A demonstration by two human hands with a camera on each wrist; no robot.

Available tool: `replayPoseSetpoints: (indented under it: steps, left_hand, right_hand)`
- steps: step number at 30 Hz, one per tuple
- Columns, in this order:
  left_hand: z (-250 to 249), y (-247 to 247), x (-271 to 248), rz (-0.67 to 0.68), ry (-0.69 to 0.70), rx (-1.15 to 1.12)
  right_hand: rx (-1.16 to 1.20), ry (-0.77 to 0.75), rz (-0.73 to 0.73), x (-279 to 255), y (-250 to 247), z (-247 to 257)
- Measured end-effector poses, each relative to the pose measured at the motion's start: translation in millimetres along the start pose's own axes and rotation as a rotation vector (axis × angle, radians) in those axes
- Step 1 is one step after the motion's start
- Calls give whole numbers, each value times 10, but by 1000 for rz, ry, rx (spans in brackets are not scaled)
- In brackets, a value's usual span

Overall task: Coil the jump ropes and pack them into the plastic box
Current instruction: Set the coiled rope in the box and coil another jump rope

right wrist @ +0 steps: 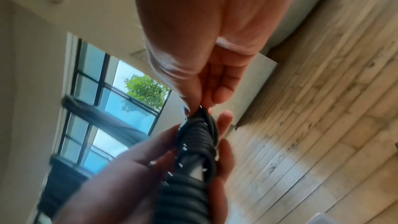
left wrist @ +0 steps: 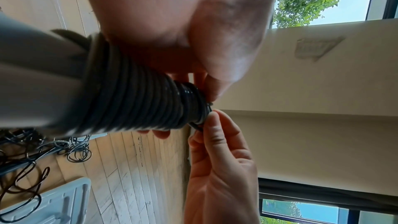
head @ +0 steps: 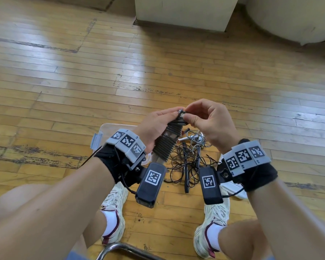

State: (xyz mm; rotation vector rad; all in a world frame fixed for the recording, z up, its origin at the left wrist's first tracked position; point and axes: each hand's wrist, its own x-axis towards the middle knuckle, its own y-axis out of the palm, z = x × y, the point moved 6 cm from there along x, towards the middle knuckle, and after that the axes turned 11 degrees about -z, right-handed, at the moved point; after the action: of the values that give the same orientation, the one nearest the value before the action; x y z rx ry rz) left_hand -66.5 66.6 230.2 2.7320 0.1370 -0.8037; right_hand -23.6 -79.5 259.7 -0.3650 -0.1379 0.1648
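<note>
A: What surrounds me? My left hand point(head: 154, 126) grips the coiled jump rope point(head: 169, 141); right-hand fingers point(head: 192, 120) pinch its end.

B: Loose ropes point(head: 188, 158) tangle on the wooden floor point(head: 64, 81) between 2 shoes, beside the plastic box point(head: 109, 128).

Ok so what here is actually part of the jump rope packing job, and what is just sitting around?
Part of the job:
- wound jump rope, gripped by the left hand, its end pinched by the right hand
- tangled ropes on the floor
- plastic box behind the left wrist

Just lying about:
- chair frame
- cream-coloured block on the floor further off
</note>
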Motion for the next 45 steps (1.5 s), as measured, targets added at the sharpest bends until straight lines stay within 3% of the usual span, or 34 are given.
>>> replayPoseSetpoints:
  steps: [3,7,21,25,32,38,42,45]
  left_hand:
    - [-2,26,-34,33,-21,9]
    - [11,-11,-11,-34,8,-38]
    - [-113,-25,-24,-19,258,66]
    - [-138,-29,-16,-47,350,158]
    - [-103,-61,3,-56,269,132]
    - [-33,-42,-10,70,98,75]
    - [34,-48,-27,86,29,97]
    - [24,-35,-7,-29,143,237]
  right_hand:
    - [-121,-106,-47,-33,-7,35]
    - [-216,-195,-14,-69,45,80]
    - [15,-8,15,-67,17,12]
    - [-18,-30,-13,-81,34,6]
    - [-66,-180,-59,-93,24,64]
    - [-76,-250,-62,-130,34,31]
    - [-67,-125,-25,-156,41,-8]
    - [-81,-74,-17,-133,60,-9]
